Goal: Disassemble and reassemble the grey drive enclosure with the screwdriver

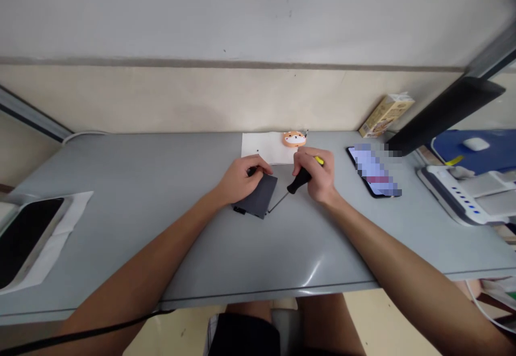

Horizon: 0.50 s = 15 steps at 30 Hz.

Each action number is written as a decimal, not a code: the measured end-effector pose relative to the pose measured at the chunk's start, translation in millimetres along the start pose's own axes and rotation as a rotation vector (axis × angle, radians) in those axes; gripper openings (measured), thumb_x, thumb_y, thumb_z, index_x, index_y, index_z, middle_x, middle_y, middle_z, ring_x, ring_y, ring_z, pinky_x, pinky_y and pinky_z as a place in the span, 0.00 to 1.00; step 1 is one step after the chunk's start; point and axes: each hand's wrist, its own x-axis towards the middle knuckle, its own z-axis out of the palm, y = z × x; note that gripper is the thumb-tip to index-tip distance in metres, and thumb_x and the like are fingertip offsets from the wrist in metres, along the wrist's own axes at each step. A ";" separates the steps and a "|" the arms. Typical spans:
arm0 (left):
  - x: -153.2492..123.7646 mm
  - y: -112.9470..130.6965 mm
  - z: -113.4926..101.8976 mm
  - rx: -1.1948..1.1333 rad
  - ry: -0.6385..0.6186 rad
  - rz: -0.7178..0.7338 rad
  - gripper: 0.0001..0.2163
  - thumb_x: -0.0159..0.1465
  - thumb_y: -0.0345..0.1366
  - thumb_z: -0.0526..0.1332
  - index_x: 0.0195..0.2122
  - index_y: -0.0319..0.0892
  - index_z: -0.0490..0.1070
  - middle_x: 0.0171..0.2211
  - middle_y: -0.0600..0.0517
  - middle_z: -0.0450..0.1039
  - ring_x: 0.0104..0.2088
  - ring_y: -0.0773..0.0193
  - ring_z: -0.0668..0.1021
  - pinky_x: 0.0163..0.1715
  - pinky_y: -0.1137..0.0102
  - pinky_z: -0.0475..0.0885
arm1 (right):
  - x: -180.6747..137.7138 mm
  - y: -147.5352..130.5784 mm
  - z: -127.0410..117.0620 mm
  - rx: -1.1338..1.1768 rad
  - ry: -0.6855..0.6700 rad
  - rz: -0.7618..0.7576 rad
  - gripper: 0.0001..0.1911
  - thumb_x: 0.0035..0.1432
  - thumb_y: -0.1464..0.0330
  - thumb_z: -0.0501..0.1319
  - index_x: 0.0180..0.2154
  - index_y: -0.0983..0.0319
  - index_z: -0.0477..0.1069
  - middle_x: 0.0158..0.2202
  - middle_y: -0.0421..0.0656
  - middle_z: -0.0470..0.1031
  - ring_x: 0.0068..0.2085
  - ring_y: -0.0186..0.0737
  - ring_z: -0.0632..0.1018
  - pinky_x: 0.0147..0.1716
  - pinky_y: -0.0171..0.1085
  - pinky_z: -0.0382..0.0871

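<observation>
My left hand [242,178] is closed on the top edge of a small dark grey flat device [258,197] lying on the grey table [161,211], pinning it down. My right hand [316,173] grips a screwdriver [298,181] with a black and yellow handle. Its thin shaft slants down to the left, and the tip meets the device's right edge. Just behind both hands lies a white sheet of paper [266,146] with a small orange animal-shaped object [294,139] on it.
A phone [373,172] with a lit screen lies to the right. A small carton [385,114] leans on the wall. At the far right sit a dark panel [443,111] and white equipment [463,194]. A tablet-like device [24,237] rests on white paper at left.
</observation>
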 end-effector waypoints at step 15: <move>-6.5 30.3 -10.4 0.117 -0.182 0.246 0.07 0.68 0.31 0.59 0.39 0.44 0.77 0.37 0.50 0.78 0.41 0.60 0.77 0.43 0.64 0.72 | 13.1 12.4 -10.5 0.058 0.182 -0.014 0.22 0.59 0.68 0.55 0.14 0.59 0.64 0.16 0.40 0.60 0.23 0.35 0.62 0.26 0.41 0.52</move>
